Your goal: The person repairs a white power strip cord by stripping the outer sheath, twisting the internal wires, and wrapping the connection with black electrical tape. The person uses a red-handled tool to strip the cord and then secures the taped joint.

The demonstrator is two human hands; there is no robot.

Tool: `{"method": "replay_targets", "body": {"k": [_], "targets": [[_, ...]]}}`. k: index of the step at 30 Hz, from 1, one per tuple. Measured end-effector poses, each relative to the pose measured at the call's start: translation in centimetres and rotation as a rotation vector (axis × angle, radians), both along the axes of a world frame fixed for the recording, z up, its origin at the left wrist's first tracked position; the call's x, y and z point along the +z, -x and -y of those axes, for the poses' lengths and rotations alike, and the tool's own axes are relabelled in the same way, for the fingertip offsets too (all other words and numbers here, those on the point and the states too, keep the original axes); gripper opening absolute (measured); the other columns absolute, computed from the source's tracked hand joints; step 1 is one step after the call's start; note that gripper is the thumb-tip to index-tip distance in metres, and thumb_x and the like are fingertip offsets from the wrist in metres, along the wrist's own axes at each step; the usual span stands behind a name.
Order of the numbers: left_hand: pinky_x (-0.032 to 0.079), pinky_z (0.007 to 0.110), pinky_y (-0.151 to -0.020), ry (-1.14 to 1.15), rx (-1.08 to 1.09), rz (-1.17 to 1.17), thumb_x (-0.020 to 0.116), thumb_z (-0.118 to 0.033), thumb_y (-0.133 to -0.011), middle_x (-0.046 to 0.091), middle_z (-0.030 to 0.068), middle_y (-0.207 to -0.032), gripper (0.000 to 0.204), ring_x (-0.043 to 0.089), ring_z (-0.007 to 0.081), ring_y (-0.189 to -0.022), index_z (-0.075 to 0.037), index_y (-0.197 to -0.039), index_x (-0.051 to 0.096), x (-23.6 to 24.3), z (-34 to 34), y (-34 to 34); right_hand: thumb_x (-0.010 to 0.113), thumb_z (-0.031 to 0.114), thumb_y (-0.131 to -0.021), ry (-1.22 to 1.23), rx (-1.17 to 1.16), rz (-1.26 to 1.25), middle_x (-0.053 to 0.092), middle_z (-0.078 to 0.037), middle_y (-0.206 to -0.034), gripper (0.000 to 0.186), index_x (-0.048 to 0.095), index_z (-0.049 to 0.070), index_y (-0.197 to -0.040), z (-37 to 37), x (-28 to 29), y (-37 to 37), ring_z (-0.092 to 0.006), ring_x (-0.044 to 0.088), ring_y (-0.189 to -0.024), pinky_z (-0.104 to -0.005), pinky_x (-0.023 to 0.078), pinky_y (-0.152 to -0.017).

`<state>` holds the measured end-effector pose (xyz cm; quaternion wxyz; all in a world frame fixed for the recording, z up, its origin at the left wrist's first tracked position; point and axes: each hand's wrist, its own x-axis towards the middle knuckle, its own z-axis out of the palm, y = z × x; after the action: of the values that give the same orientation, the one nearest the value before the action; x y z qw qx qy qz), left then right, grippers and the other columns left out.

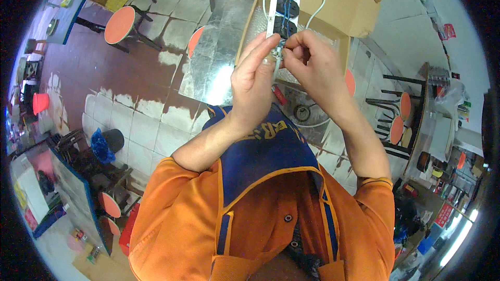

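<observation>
A foil-covered surface carries an open cardboard box at its far edge. I see my left hand and right hand, grips pinched shut on the white strip's near end; I judge fastening underway, needing steady fingers next.

Foil-covered worktable with open cardboard box (flaps up) and bubble wrap.
</observation>
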<state>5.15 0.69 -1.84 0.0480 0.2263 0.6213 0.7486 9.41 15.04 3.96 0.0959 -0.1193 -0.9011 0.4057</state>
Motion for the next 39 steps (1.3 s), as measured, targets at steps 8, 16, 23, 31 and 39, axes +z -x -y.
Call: {"method": "replay_targets", "body": {"k": [8,16,23,31,39], "targets": [[0.042,0.037,-0.108,0.047,0.017,-0.134,0.047,0.008,-0.093,0.057,0.0222,-0.136,0.039,0.055,0.0319,-0.129,0.005,-0.128,0.062,-0.2,0.0,0.2,0.071,0.002,-0.088,-0.072,-0.006,-0.112,0.057,0.000,-0.074,0.012,0.065,0.001,-0.099,0.7,-0.1,-0.5,-0.0061,0.058,-0.066,-0.0221,0.045,-0.058],[0.041,0.038,-0.109,0.083,0.022,-0.143,0.049,0.003,-0.095,0.058,0.0236,-0.135,0.035,0.054,0.0334,-0.130,0.004,-0.127,0.063,-0.4,0.0,-0.2,0.069,-0.001,-0.088,0.026,-0.053,-0.038,0.058,0.002,-0.073,0.011,0.065,0.000,-0.099,0.9,-0.7,-0.6,-0.0042,0.054,-0.066,-0.0212,0.046,-0.060],[0.043,0.039,-0.107,0.050,0.068,-0.127,0.049,0.001,-0.096,0.058,0.0267,-0.133,0.034,0.055,0.0370,-0.128,0.004,-0.127,0.062,-0.9,0.5,-0.6,0.071,0.008,-0.087,-0.054,-0.006,-0.097,0.061,-0.006,-0.070,0.016,0.064,0.004,-0.101,1.3,-1.3,-0.5,-0.0143,0.059,-0.061,-0.0307,0.049,-0.059],[0.043,0.040,-0.106,0.096,0.062,-0.131,0.050,-0.002,-0.097,0.057,0.0268,-0.134,0.035,0.056,0.0366,-0.127,0.003,-0.129,0.062,-1.6,1.6,-0.8,0.069,0.008,-0.087,0.205,-0.062,0.155,0.064,-0.004,-0.071,0.016,0.065,0.002,-0.101,2.0,-1.5,0.0,-0.0111,0.059,-0.062,-0.0289,0.049,-0.058],[0.044,0.039,-0.105,0.090,0.060,-0.072,0.050,-0.002,-0.097,0.054,0.0259,-0.138,0.037,0.057,0.0338,-0.125,0.003,-0.132,0.059,-2.0,2.8,-0.7,0.068,0.007,-0.087,-0.113,0.040,-0.064,0.065,-0.009,-0.078,0.019,0.066,0.004,-0.105,3.4,-2.0,-0.3,-0.0196,0.064,-0.065,-0.0336,0.051,-0.061]]}}
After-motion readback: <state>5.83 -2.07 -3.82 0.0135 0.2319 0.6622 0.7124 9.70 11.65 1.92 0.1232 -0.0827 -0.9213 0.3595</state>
